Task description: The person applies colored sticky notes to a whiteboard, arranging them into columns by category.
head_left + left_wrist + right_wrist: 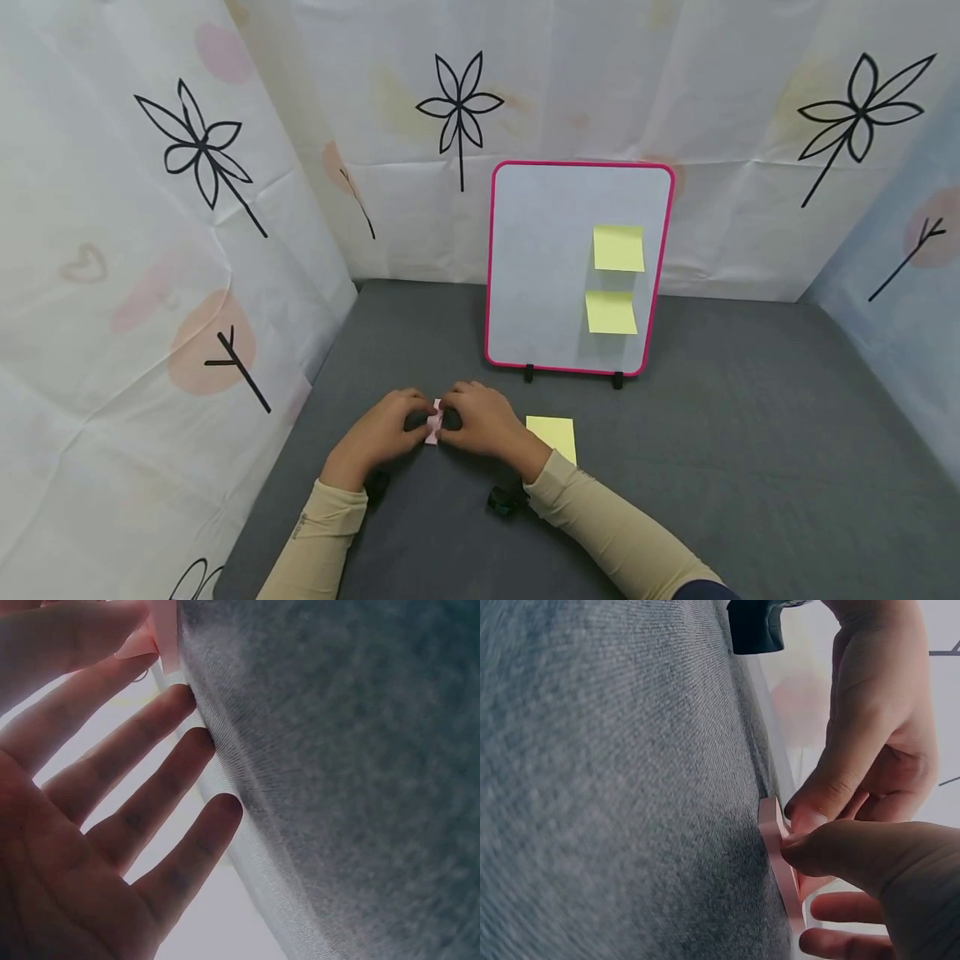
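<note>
The pink pad (434, 423), at the lower centre of the head view, is partly covered by the left hand (386, 429) and the right hand (483, 421), which pinch it between them. The left-wrist view cuts it at the upper edge; only the right-wrist view shows clearly its thick side. The right sleeve (615, 525) hides a corner of one yellow note (551, 433).

The pink pad (772, 840) looked like smooth, matt paper, and the yellow notes (618, 248) were matt paper too. The table cover (750, 417) was rough, matt cloth, the curtain (555, 75) creased cloth, the board (540, 258) smooth with a plastic-looking frame (581, 164), the sleeves (622, 529) smooth cloth.
</note>
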The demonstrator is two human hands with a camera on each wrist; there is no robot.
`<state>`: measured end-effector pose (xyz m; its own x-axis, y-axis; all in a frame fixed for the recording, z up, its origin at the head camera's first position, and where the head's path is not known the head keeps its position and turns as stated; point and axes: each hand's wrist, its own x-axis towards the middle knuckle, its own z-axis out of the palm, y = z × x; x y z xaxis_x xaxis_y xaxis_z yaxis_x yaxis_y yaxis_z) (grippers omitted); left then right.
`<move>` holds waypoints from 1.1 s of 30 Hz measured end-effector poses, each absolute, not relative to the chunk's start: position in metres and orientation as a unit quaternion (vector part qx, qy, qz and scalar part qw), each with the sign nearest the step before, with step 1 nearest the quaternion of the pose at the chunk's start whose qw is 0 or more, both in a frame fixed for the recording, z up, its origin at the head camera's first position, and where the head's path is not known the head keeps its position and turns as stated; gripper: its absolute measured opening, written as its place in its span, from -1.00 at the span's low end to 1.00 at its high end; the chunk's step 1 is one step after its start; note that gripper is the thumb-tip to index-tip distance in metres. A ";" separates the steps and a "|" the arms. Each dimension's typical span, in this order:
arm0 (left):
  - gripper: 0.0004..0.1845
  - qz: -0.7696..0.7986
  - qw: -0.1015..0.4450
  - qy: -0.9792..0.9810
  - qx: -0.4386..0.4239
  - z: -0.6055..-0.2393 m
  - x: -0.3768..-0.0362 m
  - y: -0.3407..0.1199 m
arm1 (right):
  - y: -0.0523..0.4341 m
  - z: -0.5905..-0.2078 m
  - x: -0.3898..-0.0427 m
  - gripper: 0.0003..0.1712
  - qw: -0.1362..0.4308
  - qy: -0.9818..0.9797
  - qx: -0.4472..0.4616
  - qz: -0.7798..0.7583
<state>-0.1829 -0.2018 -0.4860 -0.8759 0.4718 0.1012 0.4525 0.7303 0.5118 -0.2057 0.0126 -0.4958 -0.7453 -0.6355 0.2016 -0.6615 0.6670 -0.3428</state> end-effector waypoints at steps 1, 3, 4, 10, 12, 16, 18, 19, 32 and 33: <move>-0.79 0.272 0.022 0.930 0.245 -0.486 -0.183 -0.202 | 0.012 -0.495 -0.205 -0.63 0.032 -0.911 0.357 0.203; -0.78 0.268 0.025 0.933 0.240 -0.485 -0.183 -0.202 | 0.012 -0.494 -0.205 -0.61 0.035 -0.909 0.361 0.207; -0.78 0.268 0.029 0.933 0.237 -0.485 -0.182 -0.202 | 0.011 -0.493 -0.205 -0.61 0.037 -0.908 0.363 0.207; -0.74 0.282 0.048 0.933 0.219 -0.483 -0.182 -0.201 | 0.009 -0.495 -0.208 -0.65 0.055 -0.906 0.366 0.208; -0.75 0.286 0.048 0.932 0.216 -0.484 -0.182 -0.201 | 0.008 -0.496 -0.208 -0.70 0.063 -0.904 0.367 0.210; -0.74 0.295 0.046 0.934 0.197 -0.484 -0.181 -0.203 | 0.007 -0.496 -0.208 -0.75 0.077 -0.901 0.368 0.216; -0.73 0.297 0.042 0.935 0.188 -0.485 -0.180 -0.204 | 0.006 -0.497 -0.209 -0.77 0.081 -0.901 0.366 0.219; -0.72 0.298 0.039 0.936 0.184 -0.485 -0.180 -0.204 | 0.006 -0.497 -0.209 -0.77 0.083 -0.901 0.365 0.219; -0.78 0.303 -0.024 0.934 0.188 -0.484 -0.171 -0.208 | 0.003 -0.495 -0.217 -0.83 0.102 -0.893 0.364 0.243; -0.77 0.300 -0.034 0.934 0.191 -0.485 -0.170 -0.207 | 0.003 -0.495 -0.218 -0.84 0.101 -0.892 0.364 0.249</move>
